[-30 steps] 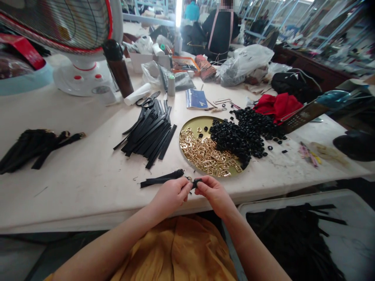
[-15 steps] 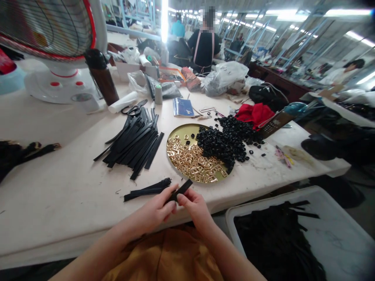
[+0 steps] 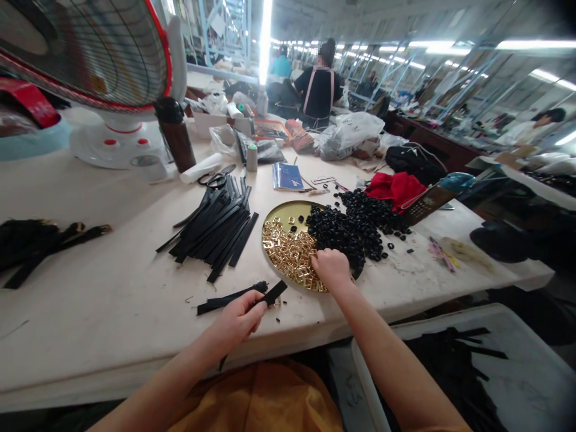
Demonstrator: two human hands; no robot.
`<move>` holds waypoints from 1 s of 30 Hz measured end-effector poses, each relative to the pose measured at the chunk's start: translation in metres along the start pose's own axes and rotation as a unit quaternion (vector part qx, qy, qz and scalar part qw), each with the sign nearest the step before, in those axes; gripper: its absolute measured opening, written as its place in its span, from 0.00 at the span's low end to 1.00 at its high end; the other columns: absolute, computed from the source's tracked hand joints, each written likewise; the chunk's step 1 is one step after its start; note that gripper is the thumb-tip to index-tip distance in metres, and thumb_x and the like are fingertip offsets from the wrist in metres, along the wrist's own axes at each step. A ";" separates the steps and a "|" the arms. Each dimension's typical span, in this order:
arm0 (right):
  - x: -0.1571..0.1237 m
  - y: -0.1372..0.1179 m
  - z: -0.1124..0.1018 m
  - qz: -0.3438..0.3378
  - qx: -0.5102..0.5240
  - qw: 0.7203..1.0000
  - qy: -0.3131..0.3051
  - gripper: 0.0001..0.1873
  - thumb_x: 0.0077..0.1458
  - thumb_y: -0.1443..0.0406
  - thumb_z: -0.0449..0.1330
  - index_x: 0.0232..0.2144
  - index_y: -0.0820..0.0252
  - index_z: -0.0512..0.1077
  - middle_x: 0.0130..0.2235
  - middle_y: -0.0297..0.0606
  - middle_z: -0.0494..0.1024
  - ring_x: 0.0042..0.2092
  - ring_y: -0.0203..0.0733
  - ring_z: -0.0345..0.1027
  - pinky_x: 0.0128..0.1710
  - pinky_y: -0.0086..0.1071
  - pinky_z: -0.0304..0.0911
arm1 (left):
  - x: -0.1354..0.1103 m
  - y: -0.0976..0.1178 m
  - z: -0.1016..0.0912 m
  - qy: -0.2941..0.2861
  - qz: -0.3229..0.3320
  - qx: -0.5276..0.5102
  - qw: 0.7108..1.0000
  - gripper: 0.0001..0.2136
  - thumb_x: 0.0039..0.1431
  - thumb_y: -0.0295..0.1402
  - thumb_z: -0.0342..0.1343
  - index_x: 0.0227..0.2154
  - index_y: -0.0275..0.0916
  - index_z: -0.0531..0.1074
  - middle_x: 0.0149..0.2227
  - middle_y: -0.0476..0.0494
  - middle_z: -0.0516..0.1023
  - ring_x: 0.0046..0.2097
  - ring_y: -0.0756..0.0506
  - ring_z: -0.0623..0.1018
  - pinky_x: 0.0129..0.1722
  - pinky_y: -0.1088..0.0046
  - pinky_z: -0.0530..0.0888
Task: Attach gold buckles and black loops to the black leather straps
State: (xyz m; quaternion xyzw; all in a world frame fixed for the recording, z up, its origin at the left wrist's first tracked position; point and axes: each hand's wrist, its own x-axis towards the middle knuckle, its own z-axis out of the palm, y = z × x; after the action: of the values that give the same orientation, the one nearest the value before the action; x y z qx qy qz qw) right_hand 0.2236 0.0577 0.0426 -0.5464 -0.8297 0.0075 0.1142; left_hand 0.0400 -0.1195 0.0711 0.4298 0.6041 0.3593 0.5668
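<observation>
My left hand [image 3: 243,315] is closed round a black strap [image 3: 275,292] at the table's near edge, and the strap's flat end sticks out past the fingertips. Just behind that hand lie a few loose black straps [image 3: 213,305]. My right hand [image 3: 332,268] reaches over the round brass-coloured tray [image 3: 288,211]. Its fingers are curled down at the gold square buckles [image 3: 288,249], and whatever is between the fingertips is hidden. Small black rings or beads [image 3: 337,231] are heaped on the tray's right side and spill onto the table.
A bundle of black straps [image 3: 216,228] lies left of the tray, with scissors [image 3: 218,177] behind it. A fan [image 3: 117,144] and a dark bottle [image 3: 177,135] stand back left. A red cloth [image 3: 393,191] lies right. Below the table, a white bin [image 3: 531,360] holds more black straps.
My right hand has let go of the black strap and moved right and up to the gold buckles. My left hand keeps hold of the strap. The view has shifted slightly.
</observation>
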 end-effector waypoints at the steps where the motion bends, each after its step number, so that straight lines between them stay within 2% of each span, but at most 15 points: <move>1: -0.001 0.001 -0.002 -0.004 0.004 1.000 0.003 0.12 0.52 0.66 0.53 0.23 0.65 0.72 0.29 0.51 0.74 0.35 0.49 0.65 0.34 0.36 0.55 | 0.000 0.000 -0.001 -0.001 -0.002 -0.002 1.000 0.11 0.53 0.42 0.46 0.28 0.39 0.61 0.15 0.59 0.58 0.16 0.55 0.56 0.15 0.81 0.56; 4: -0.006 0.005 -0.012 -0.007 0.014 1.000 0.020 0.14 0.55 0.66 0.49 0.27 0.65 0.73 0.31 0.49 0.74 0.36 0.47 0.65 0.35 0.36 0.55 | 0.000 0.003 0.000 -0.009 0.002 -0.007 1.000 0.11 0.53 0.42 0.46 0.28 0.38 0.62 0.16 0.58 0.61 0.17 0.55 0.59 0.16 0.81 0.58; 5: -0.009 0.004 -0.016 -0.003 0.047 0.998 0.031 0.14 0.56 0.65 0.48 0.29 0.64 0.73 0.32 0.48 0.74 0.36 0.45 0.65 0.35 0.35 0.55 | 0.001 0.005 0.001 -0.008 0.006 -0.011 1.000 0.11 0.53 0.42 0.46 0.28 0.38 0.62 0.17 0.57 0.62 0.17 0.55 0.60 0.17 0.81 0.58; 7: -0.018 -0.004 -0.023 0.020 0.204 0.978 0.031 0.15 0.56 0.61 0.49 0.32 0.63 0.72 0.31 0.42 0.73 0.33 0.42 0.64 0.33 0.32 0.56 | 0.004 0.011 0.003 0.004 0.021 -0.022 1.000 0.11 0.53 0.41 0.47 0.29 0.37 0.62 0.19 0.56 0.65 0.17 0.56 0.62 0.18 0.81 0.59; 8: -0.025 -0.011 -0.025 0.038 0.315 0.948 0.012 0.15 0.55 0.59 0.50 0.33 0.62 0.72 0.29 0.39 0.72 0.31 0.39 0.63 0.31 0.31 0.56 | 0.006 0.013 0.004 0.014 0.031 -0.032 0.999 0.11 0.53 0.41 0.48 0.29 0.37 0.62 0.20 0.56 0.65 0.18 0.56 0.62 0.18 0.81 0.60; 10: -0.040 -0.029 -0.030 0.074 0.517 0.851 -0.055 0.15 0.52 0.56 0.53 0.33 0.61 0.72 0.24 0.33 0.69 0.26 0.35 0.60 0.27 0.29 0.55 | 0.011 0.018 0.005 0.036 0.052 -0.054 0.997 0.11 0.53 0.40 0.50 0.29 0.37 0.62 0.20 0.56 0.65 0.18 0.56 0.62 0.18 0.81 0.60; 12: -0.054 -0.048 -0.033 0.089 0.616 0.772 -0.127 0.14 0.49 0.56 0.57 0.34 0.60 0.72 0.22 0.30 0.66 0.24 0.33 0.57 0.26 0.29 0.54 | 0.014 0.021 0.006 0.047 0.066 -0.073 0.994 0.11 0.52 0.41 0.51 0.30 0.37 0.62 0.20 0.56 0.64 0.18 0.56 0.61 0.17 0.81 0.59; 14: -0.065 -0.064 -0.034 0.081 0.654 0.732 -0.173 0.14 0.47 0.58 0.59 0.35 0.59 0.72 0.22 0.29 0.66 0.24 0.32 0.56 0.25 0.28 0.53 | 0.015 0.023 0.005 0.046 0.067 -0.076 0.994 0.12 0.52 0.42 0.51 0.31 0.37 0.63 0.19 0.57 0.63 0.17 0.56 0.59 0.16 0.81 0.57; 18: -0.075 -0.080 -0.033 0.047 0.671 0.713 -0.199 0.13 0.45 0.62 0.60 0.36 0.59 0.71 0.21 0.27 0.64 0.23 0.31 0.55 0.23 0.26 0.51 | 0.011 0.022 0.002 0.053 0.048 -0.010 0.997 0.10 0.50 0.39 0.52 0.26 0.37 0.64 0.18 0.56 0.63 0.17 0.56 0.59 0.16 0.81 0.56; 21: -0.078 -0.084 -0.030 0.063 0.691 0.692 -0.200 0.13 0.44 0.64 0.61 0.36 0.58 0.69 0.26 0.30 0.68 0.26 0.31 0.58 0.24 0.26 0.54 | 0.007 0.022 0.001 0.069 0.053 0.014 0.996 0.09 0.50 0.38 0.51 0.24 0.37 0.64 0.17 0.57 0.63 0.18 0.56 0.59 0.18 0.81 0.58; 24: -0.084 -0.088 -0.029 0.081 0.715 0.661 -0.212 0.17 0.43 0.66 0.61 0.39 0.57 0.66 0.33 0.33 0.70 0.29 0.32 0.61 0.26 0.26 0.57 | 0.006 0.021 0.000 0.100 0.071 0.011 0.992 0.10 0.51 0.39 0.51 0.25 0.37 0.65 0.18 0.57 0.64 0.20 0.55 0.61 0.21 0.80 0.61; 30: -0.093 -0.096 -0.032 0.079 0.749 0.614 -0.235 0.26 0.40 0.69 0.62 0.45 0.54 0.63 0.32 0.31 0.70 0.32 0.33 0.64 0.29 0.26 0.59 | 0.003 0.016 0.001 0.130 0.109 0.085 0.982 0.10 0.52 0.39 0.50 0.28 0.36 0.68 0.25 0.50 0.72 0.29 0.50 0.70 0.28 0.77 0.65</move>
State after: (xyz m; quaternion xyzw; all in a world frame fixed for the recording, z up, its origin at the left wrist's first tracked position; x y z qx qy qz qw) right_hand 0.1781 -0.0690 0.0705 -0.3139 -0.4876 0.7638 0.2835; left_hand 0.0429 -0.1110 0.0845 0.4895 0.6506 0.4188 0.4023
